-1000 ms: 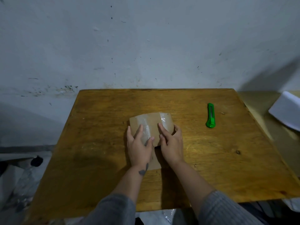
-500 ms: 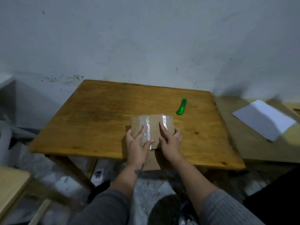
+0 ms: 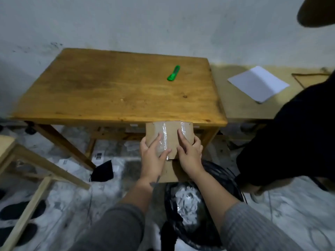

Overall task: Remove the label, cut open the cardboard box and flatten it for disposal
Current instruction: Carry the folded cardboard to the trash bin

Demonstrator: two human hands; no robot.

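Observation:
The flattened brown cardboard box [image 3: 169,131], with strips of clear tape across it, is held in the air off the near edge of the wooden table [image 3: 116,95]. My left hand [image 3: 153,156] grips its left side and my right hand [image 3: 190,154] grips its right side, fingers spread over the top face. The box hangs above a black rubbish bag [image 3: 188,205] holding pale scraps. The green utility knife [image 3: 173,73] lies on the table's far right part, well away from both hands.
A white sheet of paper [image 3: 258,83] lies on a lower surface to the right. A dark-clothed person [image 3: 297,134] stands at the right. A pale wooden frame [image 3: 27,160] stands at the left. Scraps of paper and dark items litter the floor.
Both hands have pulled the flattened box off the table toward me, from the tabletop's middle to past its near edge, over the rubbish bag. The view has moved back and tilted down.

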